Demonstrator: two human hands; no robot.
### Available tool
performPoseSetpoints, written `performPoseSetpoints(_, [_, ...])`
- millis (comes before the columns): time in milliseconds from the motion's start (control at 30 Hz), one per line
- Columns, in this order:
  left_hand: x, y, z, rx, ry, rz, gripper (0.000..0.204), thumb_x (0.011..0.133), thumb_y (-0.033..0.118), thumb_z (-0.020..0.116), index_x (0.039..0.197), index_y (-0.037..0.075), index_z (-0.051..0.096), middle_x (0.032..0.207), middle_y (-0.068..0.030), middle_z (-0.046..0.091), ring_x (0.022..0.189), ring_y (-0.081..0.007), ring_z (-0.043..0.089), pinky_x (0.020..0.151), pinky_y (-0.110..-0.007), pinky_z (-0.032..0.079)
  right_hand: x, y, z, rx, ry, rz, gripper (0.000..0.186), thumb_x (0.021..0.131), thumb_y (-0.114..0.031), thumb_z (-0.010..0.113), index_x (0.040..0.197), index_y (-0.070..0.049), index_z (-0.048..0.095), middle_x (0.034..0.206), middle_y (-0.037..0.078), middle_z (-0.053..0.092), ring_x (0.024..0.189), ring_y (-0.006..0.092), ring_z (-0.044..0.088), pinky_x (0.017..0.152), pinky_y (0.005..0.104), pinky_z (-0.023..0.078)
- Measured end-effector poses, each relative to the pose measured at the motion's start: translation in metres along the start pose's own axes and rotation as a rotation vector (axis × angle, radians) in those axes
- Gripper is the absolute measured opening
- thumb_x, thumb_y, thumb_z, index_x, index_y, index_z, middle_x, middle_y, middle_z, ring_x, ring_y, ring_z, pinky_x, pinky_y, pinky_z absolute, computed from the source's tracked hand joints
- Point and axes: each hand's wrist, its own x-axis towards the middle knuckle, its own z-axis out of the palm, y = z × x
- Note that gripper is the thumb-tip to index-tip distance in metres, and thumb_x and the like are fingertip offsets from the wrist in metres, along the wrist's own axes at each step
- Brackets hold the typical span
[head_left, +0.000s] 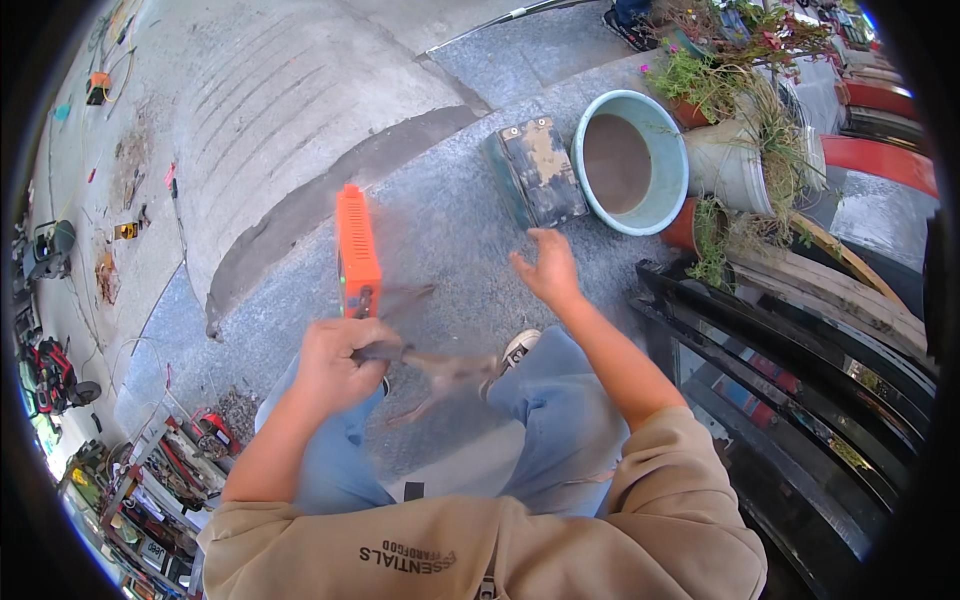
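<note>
My left hand point(345, 362) is closed around a dark handle-like piece point(378, 351) that sticks out to the right of the fist. A tan, motion-blurred shape point(445, 372) lies beyond its end; I cannot tell whether the two are joined. Just past the left knuckles is an orange box with slotted vents point(358, 245); whether the hand touches it is unclear. My right hand point(552, 270) is empty with fingers apart, over the ground near a dark battery-like block point(537, 172) with a worn, dirty top. Beside that block stands a light-blue bucket point(661, 182) holding murky brown water.
Potted plants point(700, 85) crowd the far right. Black metal frames or beams point(770, 340) lie along the right side. At left are a shelf of tools and parts point(150, 500) and a red wheeled machine point(55, 375). Another person's shoe point(630, 28) shows at the top.
</note>
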Motion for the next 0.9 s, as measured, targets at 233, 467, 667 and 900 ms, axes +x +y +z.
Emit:
performPoseSetpoints(233, [0.027,-0.011,-0.006,-0.369,-0.178,-0.430,0.014,0.075,-0.006,0.066,0.085,0.003,0.067,0.073,0.0042,0.060,0.070,-0.0024,0.051,0.061,-0.022,0.042,0.109,0.037,-0.002,-0.338,0.197,-0.069,0.098,0.066,-0.044,0.084,0.139,0.000,0.037,0.141,0.027,0.036,0.126,0.0442,0.040,0.108,0.0473,0.034])
performPoseSetpoints(467, [0.050,-0.038,0.011,-0.589,-0.151,-0.318,0.012,0.087,0.004,0.071,0.099,0.003,0.070,0.082,0.0025,0.068,0.070,-0.0013,0.057,0.059,-0.019,0.044,0.150,0.038,0.009,-0.317,0.179,0.048,0.111,0.059,-0.048,0.085,0.147,-0.009,0.029,0.137,0.031,0.038,0.127,0.0487,0.039,0.105,0.0563,0.033])
performPoseSetpoints(667, [0.065,-0.029,0.022,-0.560,-0.196,-0.347,0.019,0.090,0.005,0.068,0.108,0.001,0.068,0.086,-0.0013,0.069,0.073,-0.0045,0.060,0.062,-0.021,0.047,0.148,0.049,0.012,-0.287,0.188,-0.002,0.109,0.059,-0.047,0.085,0.147,-0.012,0.031,0.136,0.029,0.041,0.127,0.0461,0.040,0.106,0.0535,0.034])
performPoseSetpoints(900, [0.061,-0.018,0.032,-0.462,0.053,-0.440,0.014,0.071,0.006,0.066,0.083,0.001,0.059,0.073,-0.0042,0.056,0.053,-0.0067,0.041,0.047,-0.022,0.029,0.111,0.055,0.007,-0.316,0.099,-0.109,0.108,0.058,-0.044,0.085,0.147,-0.013,0.033,0.137,0.028,0.039,0.125,0.0437,0.040,0.105,0.0499,0.034])
